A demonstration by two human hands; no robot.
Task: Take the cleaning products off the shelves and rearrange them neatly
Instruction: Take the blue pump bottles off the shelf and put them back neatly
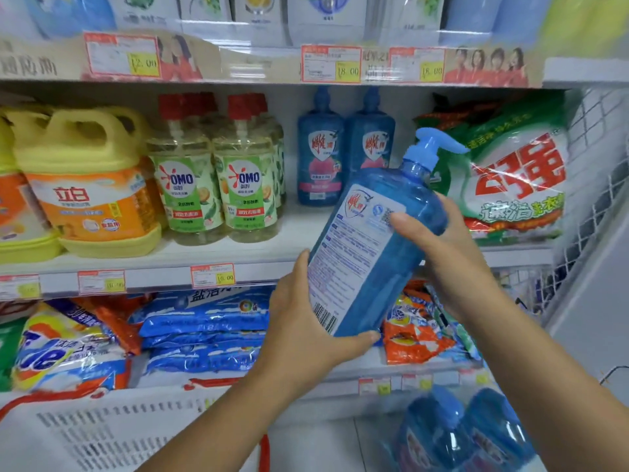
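Before the middle shelf (238, 257), a person holds a blue pump bottle (374, 247) in both hands, tilted with its pump head up and to the right and its back label facing near. Fingers of the left hand (306, 332) curl under the base; the right hand (442, 247) grips its upper side, thumb across the label. Farther back, two matching blue bottles (345, 151) stand upright on that shelf, right of the OMO bottles (218, 185).
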